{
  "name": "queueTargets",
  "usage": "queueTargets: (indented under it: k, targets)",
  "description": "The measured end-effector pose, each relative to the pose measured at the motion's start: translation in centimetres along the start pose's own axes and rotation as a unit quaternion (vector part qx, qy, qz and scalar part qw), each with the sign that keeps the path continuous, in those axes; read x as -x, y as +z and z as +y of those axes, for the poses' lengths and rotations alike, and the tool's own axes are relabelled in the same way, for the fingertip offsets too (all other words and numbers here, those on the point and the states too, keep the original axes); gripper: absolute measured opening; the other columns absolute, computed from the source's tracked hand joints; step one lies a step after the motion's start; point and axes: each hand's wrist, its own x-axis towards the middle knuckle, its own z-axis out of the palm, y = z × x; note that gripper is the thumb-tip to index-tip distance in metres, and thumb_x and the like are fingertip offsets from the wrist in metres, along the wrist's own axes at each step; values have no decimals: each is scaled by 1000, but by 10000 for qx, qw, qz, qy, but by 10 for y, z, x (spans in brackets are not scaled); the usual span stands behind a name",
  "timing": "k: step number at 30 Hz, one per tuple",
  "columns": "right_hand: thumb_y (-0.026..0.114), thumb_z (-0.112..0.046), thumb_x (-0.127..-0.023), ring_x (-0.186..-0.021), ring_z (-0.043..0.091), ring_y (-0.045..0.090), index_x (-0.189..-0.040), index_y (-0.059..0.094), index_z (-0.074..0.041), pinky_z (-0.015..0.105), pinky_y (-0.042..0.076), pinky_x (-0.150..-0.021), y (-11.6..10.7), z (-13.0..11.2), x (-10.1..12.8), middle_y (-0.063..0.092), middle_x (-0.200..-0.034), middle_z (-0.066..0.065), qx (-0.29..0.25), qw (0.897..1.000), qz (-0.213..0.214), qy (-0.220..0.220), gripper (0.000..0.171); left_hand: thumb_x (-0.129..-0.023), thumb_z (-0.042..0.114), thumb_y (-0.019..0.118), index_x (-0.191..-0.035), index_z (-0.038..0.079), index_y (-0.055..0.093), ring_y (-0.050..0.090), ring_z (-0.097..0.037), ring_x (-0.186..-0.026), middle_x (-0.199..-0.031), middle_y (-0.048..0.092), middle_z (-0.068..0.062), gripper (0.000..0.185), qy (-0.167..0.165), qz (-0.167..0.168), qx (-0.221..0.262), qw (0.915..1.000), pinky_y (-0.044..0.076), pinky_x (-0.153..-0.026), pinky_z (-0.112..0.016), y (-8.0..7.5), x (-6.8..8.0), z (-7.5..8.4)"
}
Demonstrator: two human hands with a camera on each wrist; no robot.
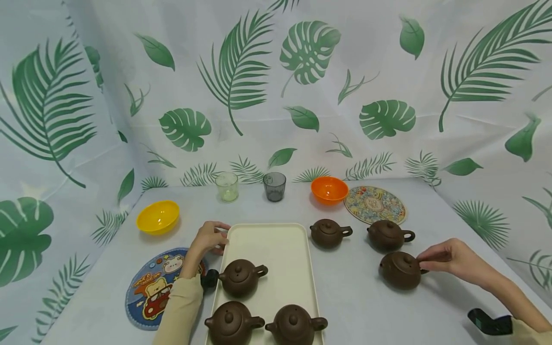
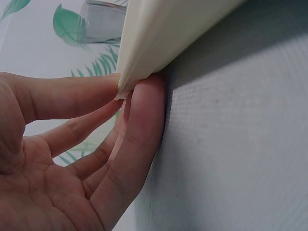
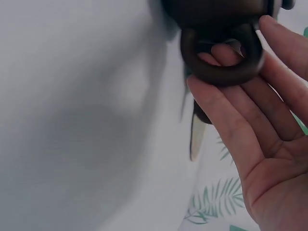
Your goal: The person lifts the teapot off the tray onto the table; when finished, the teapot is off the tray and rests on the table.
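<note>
My left hand (image 1: 210, 239) pinches the rim of a cream tray (image 1: 276, 249) at its far left corner. In the left wrist view, the thumb lies on one side of the rim and a finger (image 2: 144, 115) on the other. My right hand (image 1: 453, 261) holds a dark brown teapot (image 1: 401, 272) by its handle. The right wrist view shows fingers around the handle loop (image 3: 219, 74), with a shadow on the cloth below. On the tray stand three like teapots: one in the left middle (image 1: 239, 279), one front left (image 1: 228, 326), one front right (image 1: 293, 328).
Two more teapots stand right of the tray, one nearer it (image 1: 327, 235), one farther right (image 1: 386, 235). Behind are a yellow bowl (image 1: 158, 218), green glass (image 1: 227, 187), grey glass (image 1: 274, 187), orange bowl (image 1: 329, 191) and patterned round mat (image 1: 375, 203). A blue cartoon mat (image 1: 140, 297) lies left.
</note>
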Motion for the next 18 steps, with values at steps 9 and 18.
queueTargets:
  k: [9,18]
  targets:
    - [69,-4,-85,-79,0,67,-99,71,7,20,56,-63,2,-41,-19,74,-90,-5,275,9986,451,36,18,-80,-8,62,-121,-5,59,63,-21,-65,-91,61,-17,41,-35,15,2,10000,57,-53,-33,0,0,-1]
    - [67,-2,-87,-83,5,69,-102,70,7,23,58,-69,32,-86,-60,73,-94,-4,-309,9971,-67,-693,18,-81,-9,62,-121,-4,60,61,-21,-62,-92,61,-17,41,-79,39,45,10000,57,-53,-34,1,0,-1]
